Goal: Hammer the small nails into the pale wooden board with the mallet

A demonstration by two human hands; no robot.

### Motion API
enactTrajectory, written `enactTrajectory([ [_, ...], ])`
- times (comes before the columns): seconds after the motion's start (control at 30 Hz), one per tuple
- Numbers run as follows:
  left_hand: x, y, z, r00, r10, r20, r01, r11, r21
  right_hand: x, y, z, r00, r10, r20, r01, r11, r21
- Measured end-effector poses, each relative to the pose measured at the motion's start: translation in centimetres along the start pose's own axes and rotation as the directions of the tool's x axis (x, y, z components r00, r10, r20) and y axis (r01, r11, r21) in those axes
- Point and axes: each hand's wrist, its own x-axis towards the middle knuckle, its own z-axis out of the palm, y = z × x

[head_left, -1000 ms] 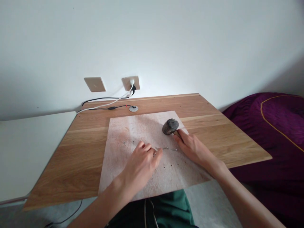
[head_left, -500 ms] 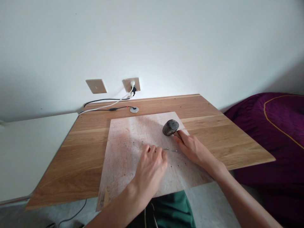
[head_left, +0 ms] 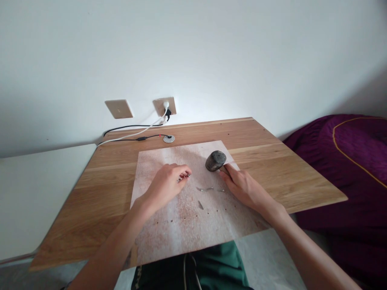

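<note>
A mallet with a dark, rounded head (head_left: 215, 161) rests above the board's right part. My right hand (head_left: 243, 183) is closed around its short visible length of handle. My left hand (head_left: 167, 180) is raised over the left middle of the board, with fingers curled and pinched on small metal nails whose ends show at the fingertips. Between my hands, loose nails (head_left: 207, 189) lie on the worn, whitish-brown board (head_left: 169, 241). A small greyish sliver (head_left: 200, 205) lies nearer me. Small dark dots (head_left: 184, 218) run in a row across the board's near part.
Beneath the board is a wooden tabletop (head_left: 290, 173). Cables (head_left: 133, 136) run along its back to a wall socket (head_left: 165, 106). A white surface (head_left: 39, 193) adjoins on the left, and purple cloth (head_left: 326, 161) covers something on the right.
My left hand has lifted off the board's middle and moved left and away from me, uncovering nails and the sliver. My right hand keeps the mallet in nearly the same place.
</note>
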Motion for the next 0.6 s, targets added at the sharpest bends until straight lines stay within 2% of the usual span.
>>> enactTrajectory([
  [0.1,0.1,-0.3,0.8,0.998,0.021,0.055,-0.025,0.997,0.068,0.0,0.1,0.0,1.000,-0.006,-0.002,0.006,1.000,0.002],
  [0.2,0.2,-0.6,1.2,0.998,0.042,0.057,-0.049,0.991,0.126,0.0,0.2,0.0,1.000,-0.011,0.002,0.011,1.000,-0.007],
  [0.43,0.2,-1.0,1.4,0.998,0.039,0.053,-0.044,0.995,0.095,0.0,0.1,0.1,1.000,0.001,0.008,-0.001,1.000,-0.008],
  [0.6,0.1,-1.0,1.6,0.994,0.093,0.057,-0.100,0.987,0.127,0.0,0.1,0.1,1.000,-0.007,0.002,0.007,1.000,-0.017],
])
